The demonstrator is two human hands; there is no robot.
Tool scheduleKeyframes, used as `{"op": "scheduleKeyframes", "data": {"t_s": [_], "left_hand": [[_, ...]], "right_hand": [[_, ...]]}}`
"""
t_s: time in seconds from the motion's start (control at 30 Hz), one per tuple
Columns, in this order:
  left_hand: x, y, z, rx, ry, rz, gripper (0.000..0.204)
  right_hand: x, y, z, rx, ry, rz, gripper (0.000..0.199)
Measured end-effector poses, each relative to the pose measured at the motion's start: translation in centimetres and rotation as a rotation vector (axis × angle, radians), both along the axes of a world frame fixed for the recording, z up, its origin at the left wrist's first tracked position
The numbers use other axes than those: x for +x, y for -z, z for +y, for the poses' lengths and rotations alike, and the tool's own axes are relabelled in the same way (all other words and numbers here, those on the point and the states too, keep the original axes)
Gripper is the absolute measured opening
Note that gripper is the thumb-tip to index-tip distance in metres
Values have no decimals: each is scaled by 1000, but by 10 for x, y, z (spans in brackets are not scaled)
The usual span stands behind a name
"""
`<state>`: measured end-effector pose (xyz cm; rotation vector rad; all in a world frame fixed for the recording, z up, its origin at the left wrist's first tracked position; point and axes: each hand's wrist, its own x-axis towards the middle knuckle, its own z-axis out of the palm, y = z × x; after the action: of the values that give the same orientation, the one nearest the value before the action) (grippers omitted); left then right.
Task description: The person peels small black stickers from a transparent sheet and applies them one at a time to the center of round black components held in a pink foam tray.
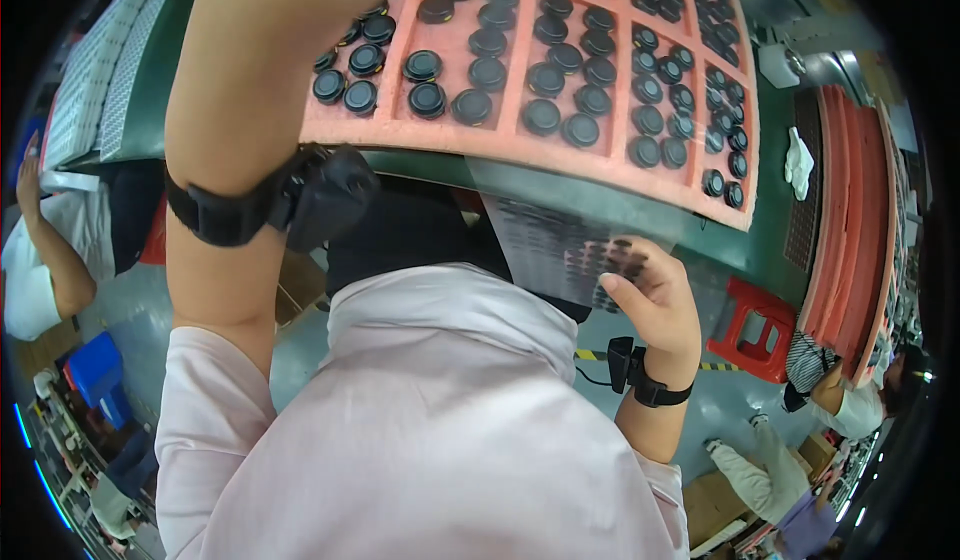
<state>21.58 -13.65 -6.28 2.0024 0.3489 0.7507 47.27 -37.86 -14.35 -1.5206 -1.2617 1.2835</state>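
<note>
My right hand (655,295) grips the edge of a translucent plastic sheet (530,240) that hangs at the near edge of the table. Rows of small dark dots show on the sheet, and my thumb lies over it. My left forearm (240,70) reaches across the left part of a pink foam tray (510,150). The left hand is mostly cut off by the upper edge, so its fingers cannot be made out. Round black parts (541,117) sit in the tray's compartments, several in each. Black straps with small devices are around both my arms.
The green table (780,235) carries the tray. At the right lie a crumpled white cloth (797,164) and a stack of red-pink sheets (850,220). A red stool (752,330) stands on the floor. White trays (95,80) are at the left, near another person (55,250).
</note>
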Motion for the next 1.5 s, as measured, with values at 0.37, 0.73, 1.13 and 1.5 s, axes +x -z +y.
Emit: {"op": "scheduleKeyframes", "data": {"t_s": [0.37,0.73,1.13,1.5], "left_hand": [[6,-29,-8,-120,246,-247,35],[7,23,-112,-441,378,-299,46],[6,27,-97,-617,39,-94,32],[-3,35,-92,-233,115,216,27]], "right_hand": [[-26,-11,-22,150,531,472,48],[-82,-50,-5,718,306,-412,62],[-75,-60,-23,863,261,-739,49],[-60,-56,-6,629,418,192,41]]}}
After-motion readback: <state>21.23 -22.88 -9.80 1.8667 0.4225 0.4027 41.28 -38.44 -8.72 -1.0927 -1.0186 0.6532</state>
